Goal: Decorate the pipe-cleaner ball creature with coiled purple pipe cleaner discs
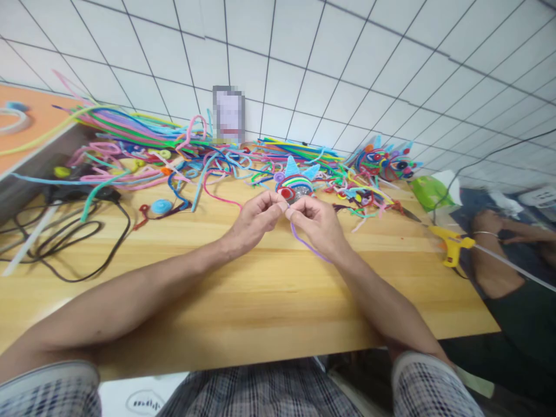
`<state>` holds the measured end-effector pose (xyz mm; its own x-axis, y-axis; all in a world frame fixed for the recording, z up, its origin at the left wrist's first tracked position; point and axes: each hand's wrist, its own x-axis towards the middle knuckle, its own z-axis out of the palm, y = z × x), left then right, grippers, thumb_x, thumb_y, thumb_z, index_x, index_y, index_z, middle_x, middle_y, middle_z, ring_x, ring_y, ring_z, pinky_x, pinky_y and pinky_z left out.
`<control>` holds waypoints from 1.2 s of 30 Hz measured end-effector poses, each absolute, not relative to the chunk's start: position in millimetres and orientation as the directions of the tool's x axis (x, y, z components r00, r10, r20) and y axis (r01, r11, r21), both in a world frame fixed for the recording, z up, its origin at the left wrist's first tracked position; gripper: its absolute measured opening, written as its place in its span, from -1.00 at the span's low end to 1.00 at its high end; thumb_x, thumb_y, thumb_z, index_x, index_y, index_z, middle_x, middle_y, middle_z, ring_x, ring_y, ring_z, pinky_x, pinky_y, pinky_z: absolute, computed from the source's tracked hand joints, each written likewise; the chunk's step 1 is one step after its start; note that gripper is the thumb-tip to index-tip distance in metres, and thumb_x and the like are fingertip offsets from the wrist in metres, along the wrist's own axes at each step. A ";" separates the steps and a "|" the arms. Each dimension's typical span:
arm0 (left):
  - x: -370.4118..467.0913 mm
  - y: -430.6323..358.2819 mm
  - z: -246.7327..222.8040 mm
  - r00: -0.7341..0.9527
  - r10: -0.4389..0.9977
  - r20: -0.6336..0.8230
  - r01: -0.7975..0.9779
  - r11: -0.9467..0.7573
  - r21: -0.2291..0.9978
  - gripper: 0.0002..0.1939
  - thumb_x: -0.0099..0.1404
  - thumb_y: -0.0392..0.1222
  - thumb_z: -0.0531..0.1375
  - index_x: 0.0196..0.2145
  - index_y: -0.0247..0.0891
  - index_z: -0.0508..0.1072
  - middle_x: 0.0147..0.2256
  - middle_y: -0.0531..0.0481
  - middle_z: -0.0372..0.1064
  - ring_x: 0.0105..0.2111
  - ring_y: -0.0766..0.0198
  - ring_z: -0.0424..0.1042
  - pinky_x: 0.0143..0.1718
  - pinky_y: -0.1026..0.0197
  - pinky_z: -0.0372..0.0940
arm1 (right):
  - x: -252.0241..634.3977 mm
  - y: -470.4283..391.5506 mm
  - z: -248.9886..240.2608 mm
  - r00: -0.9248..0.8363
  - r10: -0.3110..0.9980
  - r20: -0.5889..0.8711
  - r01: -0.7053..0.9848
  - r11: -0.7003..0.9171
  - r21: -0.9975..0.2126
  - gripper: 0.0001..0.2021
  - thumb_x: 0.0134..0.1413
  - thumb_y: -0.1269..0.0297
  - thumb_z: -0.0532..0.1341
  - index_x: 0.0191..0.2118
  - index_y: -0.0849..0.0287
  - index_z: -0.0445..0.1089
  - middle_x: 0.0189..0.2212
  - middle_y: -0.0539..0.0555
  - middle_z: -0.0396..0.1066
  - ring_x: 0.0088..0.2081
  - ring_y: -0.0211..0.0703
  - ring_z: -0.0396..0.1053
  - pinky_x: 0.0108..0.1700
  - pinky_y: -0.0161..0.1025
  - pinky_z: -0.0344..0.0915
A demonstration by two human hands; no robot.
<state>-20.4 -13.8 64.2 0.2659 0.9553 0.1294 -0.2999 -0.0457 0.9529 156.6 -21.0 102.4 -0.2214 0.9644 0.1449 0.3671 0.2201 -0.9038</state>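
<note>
A purple pipe cleaner (pixel 306 244) is pinched between my two hands above the middle of the wooden table, its loose end curving down toward my right wrist. My left hand (pixel 259 219) and my right hand (pixel 319 223) meet at the fingertips, both closed on its upper end. Just beyond them sits a colourful pipe-cleaner figure (pixel 296 180) with light blue spikes, striped bands and a red round piece; my hands cover its lower part. A pink pipe cleaner (pixel 221 190) lies beside my left hand.
Bundled pipe cleaners (pixel 139 128) and loose scraps line the wall. More finished figures (pixel 384 159) stand at the back right. A yellow glue gun (pixel 452 243) lies near the right edge, beside another person's arm (pixel 495 255). Black cable (pixel 78 243) coils at left.
</note>
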 end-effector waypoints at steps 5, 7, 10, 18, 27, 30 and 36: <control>-20.5 -8.2 62.5 0.347 0.935 0.080 -0.347 0.049 0.937 -0.62 0.26 0.15 0.39 -0.34 -0.21 0.44 -0.58 0.17 0.17 -0.62 0.42 0.07 -0.57 0.29 -0.03 | 158.2 -17.4 104.3 -0.247 0.960 0.130 0.336 0.211 -0.918 -0.79 0.06 0.11 0.32 -0.44 0.14 0.44 -0.52 -0.06 0.40 -0.46 -0.27 0.25 -0.36 -0.27 0.19; -26.4 -2.6 67.7 0.407 0.908 0.099 -0.299 0.030 0.954 -0.63 0.29 0.15 0.38 -0.35 -0.22 0.46 -0.57 0.16 0.18 -0.61 0.41 0.07 -0.56 0.29 -0.03 | 165.0 -14.3 108.6 -0.289 0.951 0.109 0.355 0.213 -0.910 -0.79 0.06 0.12 0.33 -0.45 0.14 0.45 -0.53 -0.06 0.39 -0.46 -0.27 0.25 -0.36 -0.27 0.17; -35.7 4.4 75.5 0.463 0.873 0.154 -0.172 -0.082 0.982 -0.71 0.28 0.05 0.39 -0.32 -0.23 0.53 -0.50 0.11 0.28 -0.55 0.39 0.14 -0.51 0.29 0.05 | 173.0 -11.7 112.3 -0.353 0.934 0.064 0.396 0.211 -0.893 -0.79 0.05 0.13 0.33 -0.47 0.15 0.45 -0.56 -0.09 0.33 -0.48 -0.29 0.19 -0.39 -0.28 0.11; -42.2 8.0 79.8 0.519 0.822 0.235 -0.022 -0.262 0.965 -0.78 0.30 -0.03 0.35 -0.33 -0.26 0.56 -0.38 0.00 0.44 -0.39 0.29 0.34 -0.33 0.25 0.21 | 178.2 -12.9 113.6 -0.393 0.919 0.031 0.418 0.208 -0.884 -0.79 0.12 0.12 0.32 -0.40 0.15 0.46 -0.53 -0.10 0.30 -0.47 -0.30 0.18 -0.39 -0.27 0.10; -23.2 -10.3 69.0 0.279 0.958 0.057 -0.347 0.045 0.937 -0.70 0.20 0.01 0.43 -0.34 -0.25 0.49 -0.55 0.19 0.20 -0.62 0.46 0.03 -0.58 0.32 -0.05 | 157.5 -19.0 107.0 -0.267 0.963 0.026 0.274 0.101 -0.956 -0.74 0.05 0.08 0.35 -0.43 0.14 0.39 -0.55 -0.09 0.30 -0.49 -0.31 0.18 -0.39 -0.28 0.10; -15.3 -15.7 64.6 0.245 0.969 -0.030 -0.434 0.137 0.890 -0.66 0.15 0.02 0.46 -0.38 -0.25 0.47 -0.59 0.20 0.19 -0.66 0.48 0.03 -0.61 0.33 -0.04 | 153.9 -18.0 101.5 -0.261 0.965 0.031 0.257 0.100 -0.961 -0.76 0.05 0.09 0.34 -0.43 0.14 0.41 -0.54 -0.08 0.33 -0.46 -0.29 0.21 -0.36 -0.27 0.13; -20.2 -8.3 67.2 0.332 0.943 0.005 -0.374 0.127 0.919 -0.64 0.20 0.09 0.43 -0.39 -0.25 0.47 -0.60 0.18 0.20 -0.66 0.46 0.06 -0.61 0.31 -0.06 | 160.6 -12.9 104.7 -0.270 0.963 -0.019 0.246 0.050 -0.968 -0.77 0.05 0.09 0.31 -0.42 0.16 0.44 -0.54 -0.09 0.31 -0.48 -0.30 0.17 -0.38 -0.27 0.08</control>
<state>-20.2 -8.3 67.2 0.3322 0.9432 0.0051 -0.3738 0.1267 0.9188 160.6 -12.9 104.7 -0.2699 0.9627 -0.0189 0.2459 0.0500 -0.9680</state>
